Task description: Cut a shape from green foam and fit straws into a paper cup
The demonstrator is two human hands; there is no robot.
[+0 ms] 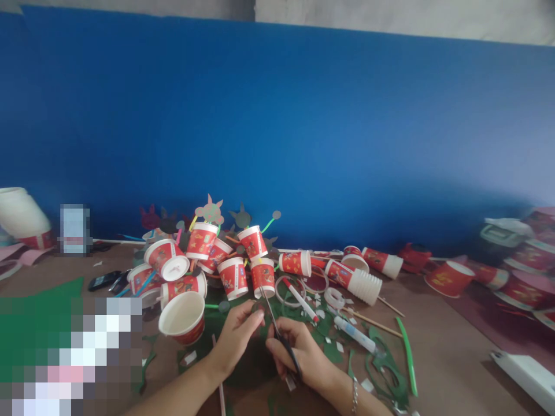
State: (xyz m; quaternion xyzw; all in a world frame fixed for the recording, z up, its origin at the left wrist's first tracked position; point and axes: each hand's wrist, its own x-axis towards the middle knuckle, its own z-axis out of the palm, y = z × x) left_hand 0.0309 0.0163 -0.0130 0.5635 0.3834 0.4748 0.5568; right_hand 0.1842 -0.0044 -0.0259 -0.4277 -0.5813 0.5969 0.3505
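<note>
Bare hands lie nearest, the right hand (301,349) gripping black-handled scissors (286,348) with parted blades, the left hand (237,335) pinching a small dark piece (259,307) close to them, over the brown bench (451,352), where red-and-white paper cups (233,278) and green scraps (390,370) lie around.

The scissors (277,329) have slim metal blades and black handles. They lie in the fingers of the right hand (299,349), slanting over the counter (446,370), with the tips pointing away from the person, toward the cups (262,274), and the handles nearer the person. The blades look slightly parted.

The piece (259,308) is small, dark and thin-looking, pinched between the thumb and fingers of the left hand (238,334). It sits above the counter, just beside the blades. Its outline is mostly hidden, and whether the blades touch it cannot be told.
</note>
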